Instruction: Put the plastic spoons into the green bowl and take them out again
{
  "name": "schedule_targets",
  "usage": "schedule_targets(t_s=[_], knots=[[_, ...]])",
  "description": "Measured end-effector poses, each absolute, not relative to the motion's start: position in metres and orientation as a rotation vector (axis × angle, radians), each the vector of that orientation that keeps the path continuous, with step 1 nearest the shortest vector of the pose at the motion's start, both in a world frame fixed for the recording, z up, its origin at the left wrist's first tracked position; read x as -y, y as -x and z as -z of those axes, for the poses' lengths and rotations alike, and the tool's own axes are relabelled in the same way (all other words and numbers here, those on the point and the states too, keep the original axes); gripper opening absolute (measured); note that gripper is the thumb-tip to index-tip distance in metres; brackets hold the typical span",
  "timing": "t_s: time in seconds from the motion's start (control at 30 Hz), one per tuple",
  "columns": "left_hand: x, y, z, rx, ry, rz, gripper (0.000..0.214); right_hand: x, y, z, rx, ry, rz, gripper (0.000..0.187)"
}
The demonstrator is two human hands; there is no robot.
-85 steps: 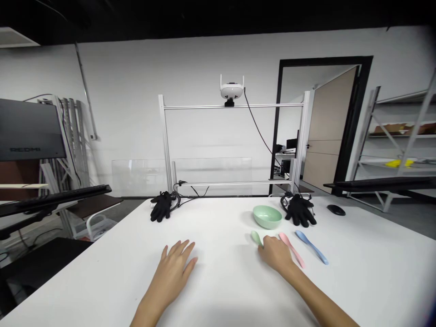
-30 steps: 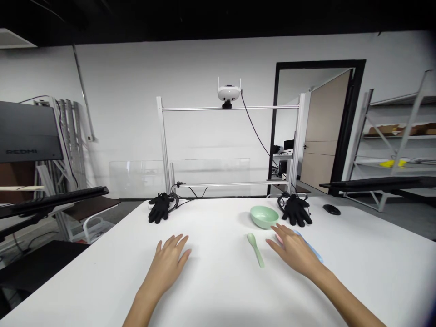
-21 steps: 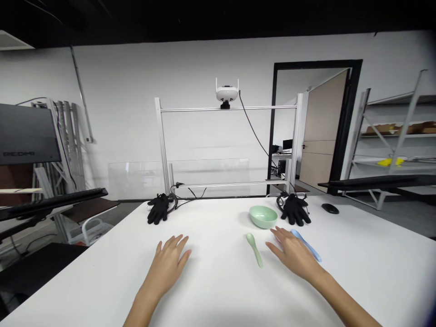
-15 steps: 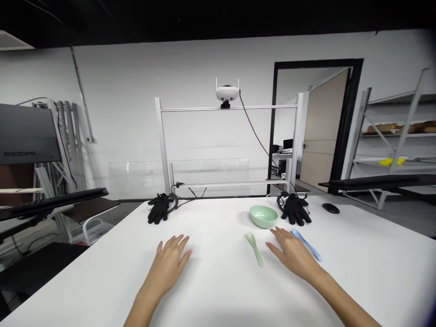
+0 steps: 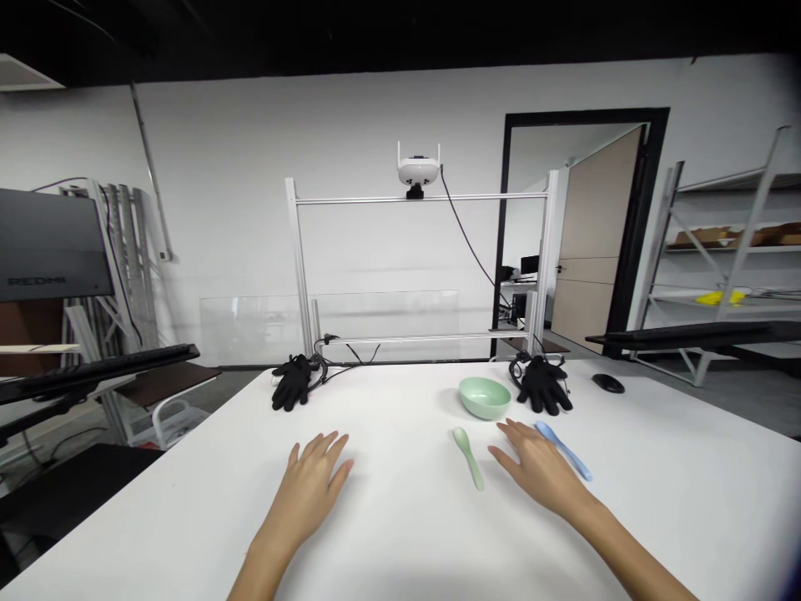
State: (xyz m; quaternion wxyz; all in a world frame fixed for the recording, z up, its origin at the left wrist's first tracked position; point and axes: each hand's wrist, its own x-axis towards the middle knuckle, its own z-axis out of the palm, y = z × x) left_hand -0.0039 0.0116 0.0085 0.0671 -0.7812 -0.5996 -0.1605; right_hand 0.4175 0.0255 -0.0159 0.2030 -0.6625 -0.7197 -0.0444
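While your R hand [image 5: 541,476] lies open, holding nothing, the blue spoon [image 5: 563,451] sits just to its R, long axis diagonal, bowl away from you; green spoon [image 5: 469,459] on its L; L hand [image 5: 311,492] open, empty, farther off.

Here's my head-cam feed, live: two bare hands on screen, the L hand [image 5: 306,492] and the R hand [image 5: 541,476], both w/ long, slim fingers and smooth skin. Bare arms behind them, L forearm [image 5: 259,568] and R forearm [image 5: 626,547], tapering into narrow wrists, cut off by the frame's bottom edge.
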Motion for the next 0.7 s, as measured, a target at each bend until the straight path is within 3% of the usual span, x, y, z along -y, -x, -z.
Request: schedule_targets(t_s=[0.43,0.7], knots=[[-0.009,0.002,-0.01,1.821,2.368,0.452,0.054,-0.027,-0.429,0.001,1.928,1.93,0.104,0.051],[-0.01,0.001,-0.007,1.825,2.37,0.455,0.053,-0.036,-0.445,0.009,1.771,2.27,0.067,0.067]])
